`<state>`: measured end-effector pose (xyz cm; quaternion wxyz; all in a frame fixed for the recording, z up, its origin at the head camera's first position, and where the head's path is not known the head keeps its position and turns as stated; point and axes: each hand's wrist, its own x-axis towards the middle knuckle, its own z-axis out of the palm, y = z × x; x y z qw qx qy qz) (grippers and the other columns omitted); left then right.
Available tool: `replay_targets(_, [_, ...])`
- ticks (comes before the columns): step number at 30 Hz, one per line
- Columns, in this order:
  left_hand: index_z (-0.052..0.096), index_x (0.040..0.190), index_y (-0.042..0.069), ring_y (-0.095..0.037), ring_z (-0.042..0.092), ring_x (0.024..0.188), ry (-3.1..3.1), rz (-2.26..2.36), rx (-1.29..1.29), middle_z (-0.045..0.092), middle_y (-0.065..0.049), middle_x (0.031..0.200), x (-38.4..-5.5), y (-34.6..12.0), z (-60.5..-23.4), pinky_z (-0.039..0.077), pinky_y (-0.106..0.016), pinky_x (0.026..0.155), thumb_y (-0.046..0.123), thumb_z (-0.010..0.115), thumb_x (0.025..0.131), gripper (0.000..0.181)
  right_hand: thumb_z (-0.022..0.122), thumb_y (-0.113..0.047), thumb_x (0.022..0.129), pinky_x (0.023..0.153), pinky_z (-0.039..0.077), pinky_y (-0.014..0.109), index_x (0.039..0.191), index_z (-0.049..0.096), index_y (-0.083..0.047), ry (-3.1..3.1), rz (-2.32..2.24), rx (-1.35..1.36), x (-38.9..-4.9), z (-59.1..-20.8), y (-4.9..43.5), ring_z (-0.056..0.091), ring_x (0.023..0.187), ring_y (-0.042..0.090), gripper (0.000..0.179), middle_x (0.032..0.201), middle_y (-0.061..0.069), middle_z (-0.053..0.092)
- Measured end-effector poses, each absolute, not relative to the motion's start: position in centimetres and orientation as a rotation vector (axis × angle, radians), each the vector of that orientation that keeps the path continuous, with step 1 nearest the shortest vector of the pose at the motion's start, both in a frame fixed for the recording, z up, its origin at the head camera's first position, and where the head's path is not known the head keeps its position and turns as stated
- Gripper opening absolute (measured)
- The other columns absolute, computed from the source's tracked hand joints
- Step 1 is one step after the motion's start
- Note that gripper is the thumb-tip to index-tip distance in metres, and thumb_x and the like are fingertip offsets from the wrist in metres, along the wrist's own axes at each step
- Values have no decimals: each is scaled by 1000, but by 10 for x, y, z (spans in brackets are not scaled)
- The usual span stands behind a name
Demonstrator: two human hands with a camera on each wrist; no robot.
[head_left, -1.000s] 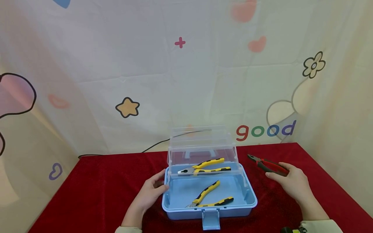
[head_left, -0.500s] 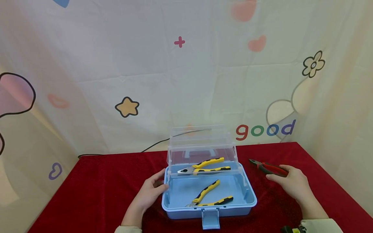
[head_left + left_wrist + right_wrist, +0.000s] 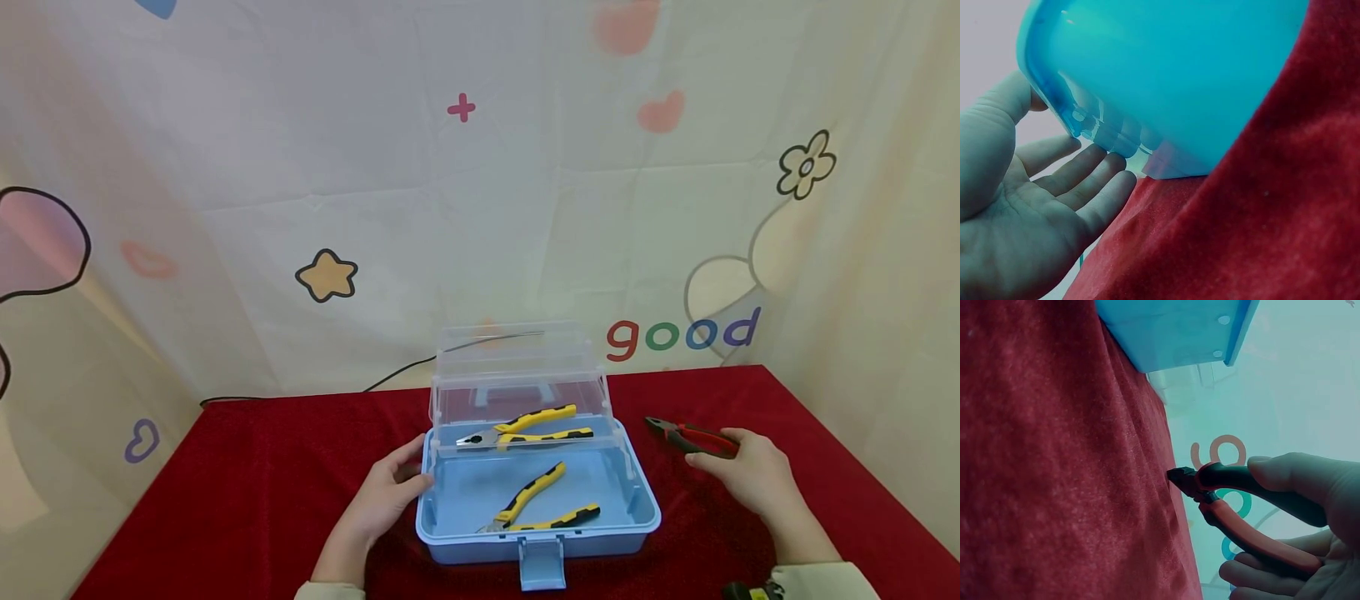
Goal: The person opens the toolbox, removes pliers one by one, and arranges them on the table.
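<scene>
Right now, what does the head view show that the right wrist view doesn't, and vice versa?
Only the head view shows the left hand at the blue box, the front latch and two yellow pliers. Only the right wrist view shows the handle ends of the red pliers, and round spots on the box's outer wall. Both show the right hand holding the red pliers, plus the box and red cloth.

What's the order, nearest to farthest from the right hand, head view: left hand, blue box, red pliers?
1. Red pliers: held in the right hand.
2. Blue box: left of that hand, on the red cloth.
3. Left hand: at the box's far left side.
</scene>
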<state>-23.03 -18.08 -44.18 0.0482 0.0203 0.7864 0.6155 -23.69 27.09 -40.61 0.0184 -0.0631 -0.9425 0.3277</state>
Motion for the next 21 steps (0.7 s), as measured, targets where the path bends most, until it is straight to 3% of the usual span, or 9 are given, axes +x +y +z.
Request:
replay_targets(12, [40,144,14,-25,58,106,2406,1865,57,52,-15,136,-230,-186,-439,54,-41,88,13,62,86,62,72,-44,77,60,51,34,125,43,19,-2984,898,-148,-241,-397,261,54,81,30,84,105,33,58])
replay_targets(21, [37,146,11,-23,58,104,2381,1862,103,52,-17,135,-230,-184,-440,54,-40,89,14,61,88,62,72,-43,78,56,45,30,116,49,18,-3045,848,-121,-239,-394,264,51,72,22,75,85,18,61])
